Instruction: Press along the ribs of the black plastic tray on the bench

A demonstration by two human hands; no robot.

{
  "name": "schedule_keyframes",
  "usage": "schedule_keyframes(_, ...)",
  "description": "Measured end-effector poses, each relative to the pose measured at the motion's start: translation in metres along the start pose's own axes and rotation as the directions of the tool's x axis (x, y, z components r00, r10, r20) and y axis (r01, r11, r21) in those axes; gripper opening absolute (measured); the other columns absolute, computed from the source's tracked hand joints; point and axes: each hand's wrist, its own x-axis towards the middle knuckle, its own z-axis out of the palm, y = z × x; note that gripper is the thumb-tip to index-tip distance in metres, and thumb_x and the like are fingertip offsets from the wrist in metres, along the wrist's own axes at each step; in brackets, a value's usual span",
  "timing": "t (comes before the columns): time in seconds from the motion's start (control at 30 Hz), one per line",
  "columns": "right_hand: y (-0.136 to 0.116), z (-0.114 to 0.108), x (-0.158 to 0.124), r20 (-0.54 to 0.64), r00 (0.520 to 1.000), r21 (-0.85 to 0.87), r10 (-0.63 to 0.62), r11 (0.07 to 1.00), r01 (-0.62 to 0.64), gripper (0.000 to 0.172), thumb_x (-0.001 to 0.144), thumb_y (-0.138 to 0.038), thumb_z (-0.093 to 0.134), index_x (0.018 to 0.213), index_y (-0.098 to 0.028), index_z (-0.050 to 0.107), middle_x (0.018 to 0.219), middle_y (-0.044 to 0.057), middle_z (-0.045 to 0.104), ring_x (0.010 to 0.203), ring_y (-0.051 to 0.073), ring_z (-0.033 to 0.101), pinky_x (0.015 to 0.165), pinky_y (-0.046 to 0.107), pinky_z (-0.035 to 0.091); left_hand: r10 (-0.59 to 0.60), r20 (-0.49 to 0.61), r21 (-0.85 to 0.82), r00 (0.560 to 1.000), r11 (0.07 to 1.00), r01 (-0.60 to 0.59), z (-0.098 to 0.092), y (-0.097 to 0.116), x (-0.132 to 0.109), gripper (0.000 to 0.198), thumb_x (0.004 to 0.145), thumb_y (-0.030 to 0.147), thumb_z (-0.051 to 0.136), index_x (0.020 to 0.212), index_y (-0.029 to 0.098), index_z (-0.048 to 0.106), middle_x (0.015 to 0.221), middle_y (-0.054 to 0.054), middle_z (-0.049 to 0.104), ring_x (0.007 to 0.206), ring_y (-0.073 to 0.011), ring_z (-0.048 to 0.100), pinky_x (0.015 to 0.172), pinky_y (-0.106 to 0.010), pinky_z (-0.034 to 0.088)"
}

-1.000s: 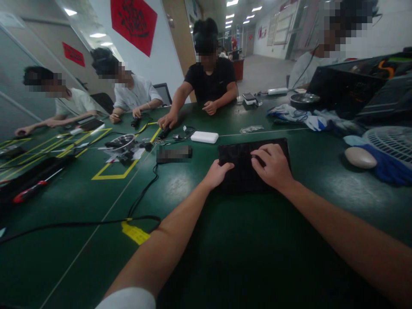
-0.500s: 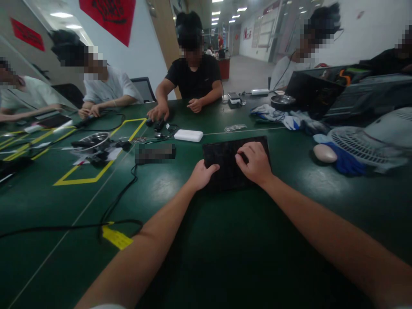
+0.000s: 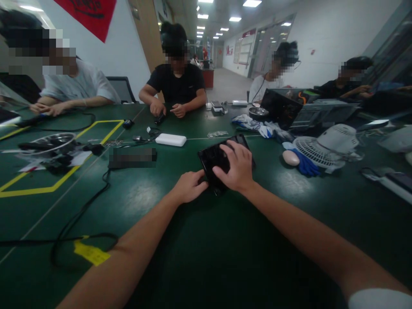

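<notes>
A flat black plastic panel, with a glossy, ribbed-looking surface, is held at a slant above the green table; its exact kind does not show. My left hand grips its near left corner, thumb along the edge and the other fingertips partly hidden beneath. Across the panel's right part lies my right hand, its thumb toward the near left and its fingers bent over the upper face. The right hand covers much of the panel.
Beyond the panel lie a white power bank and a crumpled clear wrapper. On the right are a grey fan, a blue glove and a pale mouse. Cables cross the left side. Several people sit around the table.
The panel has turned and tilted between my hands. My right hand has gone from bent fingertips to spread fingers over it. The view has swung to the right.
</notes>
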Motion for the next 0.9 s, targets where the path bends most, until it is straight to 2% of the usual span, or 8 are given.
schedule_keyframes(0.1, -0.024, -0.001, -0.011, 0.171, 0.985, -0.039, -0.033, 0.998, 0.040, 0.084, 0.084, -0.072, 0.055, 0.152, -0.025, 0.040, 0.158, 0.017, 0.040, 0.140, 0.038, 0.040, 0.111, 0.055, 0.033, -0.061, -0.080, -0.067, 0.995, 0.996, 0.056, 0.000, -0.005, 0.003, 0.021, 0.084, 0.022, 0.049, 0.099, 0.023, 0.063, 0.078, -0.001, 0.069, 0.072, -0.0205, 0.065, 0.068, -0.031, 0.041)
schedule_keyframes(0.23, -0.018, 0.008, -0.019, 0.282, 0.959, -0.108, 0.033, 0.994, -0.002, 0.083, 0.082, -0.060, 0.063, 0.153, -0.025, 0.039, 0.161, 0.020, 0.035, 0.141, 0.041, 0.038, 0.108, 0.060, 0.036, -0.108, -0.143, -0.078, 0.984, 0.992, 0.098, -0.001, -0.007, 0.005, 0.023, 0.081, 0.019, 0.051, 0.099, 0.021, 0.065, 0.071, 0.000, 0.065, 0.066, -0.0186, 0.061, 0.064, -0.030, 0.039)
schedule_keyframes(0.33, 0.010, 0.007, -0.017, 0.271, 0.958, -0.145, 0.090, 0.988, -0.052, 0.077, 0.082, -0.045, 0.065, 0.153, -0.026, 0.041, 0.157, 0.019, 0.041, 0.139, 0.041, 0.042, 0.103, 0.060, 0.043, -0.102, -0.123, -0.052, 0.987, 0.994, 0.096, -0.002, -0.006, 0.004, 0.025, 0.082, 0.022, 0.052, 0.102, 0.022, 0.068, 0.070, 0.001, 0.065, 0.064, -0.0179, 0.060, 0.063, -0.030, 0.039)
schedule_keyframes(0.43, 0.050, 0.000, -0.014, 0.287, 0.944, -0.169, 0.163, 0.979, -0.117, 0.072, 0.087, -0.032, 0.056, 0.156, -0.028, 0.036, 0.145, 0.015, 0.057, 0.119, 0.034, 0.059, 0.090, 0.051, 0.053, -0.100, -0.100, -0.028, 0.990, 0.995, 0.098, -0.002, -0.006, 0.003, 0.024, 0.083, 0.025, 0.053, 0.101, 0.022, 0.069, 0.073, 0.000, 0.067, 0.066, -0.0177, 0.060, 0.063, -0.030, 0.038)
schedule_keyframes(0.53, 0.094, -0.007, -0.011, 0.303, 0.926, -0.191, 0.224, 0.967, -0.172, 0.069, 0.090, -0.022, 0.047, 0.158, -0.029, 0.035, 0.136, 0.013, 0.064, 0.112, 0.032, 0.063, 0.081, 0.046, 0.056, -0.102, -0.090, -0.010, 0.991, 0.995, 0.102, -0.001, -0.007, 0.004, 0.022, 0.085, 0.028, 0.053, 0.098, 0.023, 0.070, 0.074, 0.000, 0.068, 0.067, -0.0179, 0.061, 0.063, -0.030, 0.038)
schedule_keyframes(0.63, 0.136, -0.010, -0.010, 0.251, 0.919, -0.188, 0.305, 0.946, -0.263, 0.059, 0.092, -0.022, 0.045, 0.151, -0.022, 0.048, 0.125, 0.015, 0.070, 0.103, 0.031, 0.067, 0.085, 0.046, 0.056, -0.101, -0.085, 0.006, 0.991, 0.995, 0.102, 0.000, -0.009, 0.004, 0.021, 0.086, 0.029, 0.053, 0.097, 0.023, 0.070, 0.075, 0.000, 0.068, 0.067, -0.0180, 0.061, 0.064, -0.031, 0.038)
schedule_keyframes(0.73, 0.168, -0.009, -0.014, 0.197, 0.915, -0.183, 0.352, 0.930, -0.319, 0.054, 0.092, -0.022, 0.042, 0.145, -0.015, 0.055, 0.120, 0.017, 0.072, 0.104, 0.031, 0.068, 0.094, 0.048, 0.053, -0.113, -0.082, 0.020, 0.990, 0.993, 0.115, -0.001, -0.008, 0.004, 0.021, 0.087, 0.030, 0.053, 0.097, 0.024, 0.070, 0.075, 0.000, 0.069, 0.068, -0.0181, 0.061, 0.065, -0.031, 0.039)
schedule_keyframes(0.9, 0.193, -0.004, -0.024, 0.133, 0.899, -0.153, 0.418, 0.905, -0.398, 0.049, 0.092, -0.029, 0.047, 0.134, -0.012, 0.065, 0.121, 0.017, 0.073, 0.107, 0.032, 0.068, 0.099, 0.051, 0.051, -0.129, -0.054, 0.026, 0.990, 0.991, 0.130, -0.003, -0.005, 0.004, 0.021, 0.088, 0.032, 0.052, 0.096, 0.025, 0.070, 0.074, 0.000, 0.068, 0.068, -0.0184, 0.062, 0.064, -0.031, 0.038)
